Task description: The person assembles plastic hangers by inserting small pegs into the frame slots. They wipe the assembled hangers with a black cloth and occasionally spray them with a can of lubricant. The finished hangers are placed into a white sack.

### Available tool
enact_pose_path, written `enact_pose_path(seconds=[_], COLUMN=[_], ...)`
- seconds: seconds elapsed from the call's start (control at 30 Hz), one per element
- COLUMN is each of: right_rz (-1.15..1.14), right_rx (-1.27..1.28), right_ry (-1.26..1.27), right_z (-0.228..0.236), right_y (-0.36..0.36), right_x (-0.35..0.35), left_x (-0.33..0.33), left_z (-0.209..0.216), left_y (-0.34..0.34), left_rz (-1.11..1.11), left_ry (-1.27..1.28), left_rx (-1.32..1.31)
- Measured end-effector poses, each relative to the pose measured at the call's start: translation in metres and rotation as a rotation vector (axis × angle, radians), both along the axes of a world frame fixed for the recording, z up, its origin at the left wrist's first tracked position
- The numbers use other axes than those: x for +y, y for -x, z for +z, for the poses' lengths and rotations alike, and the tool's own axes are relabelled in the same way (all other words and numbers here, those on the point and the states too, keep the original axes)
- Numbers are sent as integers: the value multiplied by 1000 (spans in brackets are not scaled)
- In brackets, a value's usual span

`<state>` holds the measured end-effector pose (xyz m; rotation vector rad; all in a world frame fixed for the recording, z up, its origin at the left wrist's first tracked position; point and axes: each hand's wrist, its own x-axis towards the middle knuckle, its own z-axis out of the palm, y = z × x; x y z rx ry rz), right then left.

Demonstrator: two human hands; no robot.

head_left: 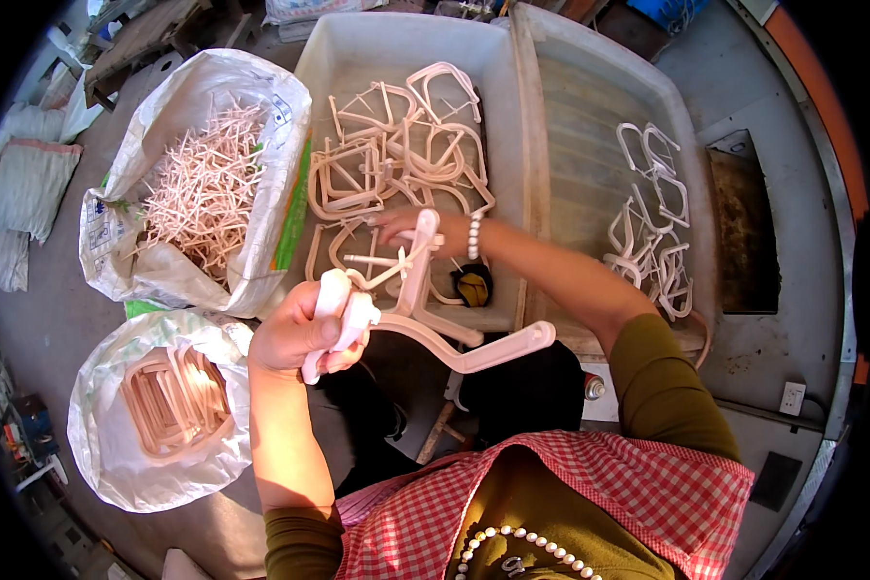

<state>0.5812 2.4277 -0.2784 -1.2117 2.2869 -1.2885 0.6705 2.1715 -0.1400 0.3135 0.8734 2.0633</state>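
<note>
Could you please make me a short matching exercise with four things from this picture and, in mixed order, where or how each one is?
Things:
1. Left hand
2. Beaded bracelet
3. Thin pink sticks
4. Nested pink frames

Places and states:
A. Heaped in the upper white sack
B. Around the wrist of the right hand
C. Packed together in the lower white bag
D. Closed, with a loose pink frame in its grip

Right pairs: 1-D, 2-B, 3-A, 4-C.
</note>
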Motion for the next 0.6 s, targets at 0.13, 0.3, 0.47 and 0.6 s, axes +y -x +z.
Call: enact_pose_path(seconds=[0.13,0.3,0.47,0.6], right_rz=[-266,-314,-284,-561], right_rx=[333,135,-633,31], right_ry=[-215,-954,-591,-750], right_z=[47,129,137,85], right_y=[43,32,-6,-14], right_x=[81,109,93,65], left_x=[-2,22,37,62], left_z=[0,-17,-32,-30], left_y=[9,23,43,35], left_rz=[48,397,682,671], left_ry=[371,822,728,642], left_rx=[64,161,-13,18])
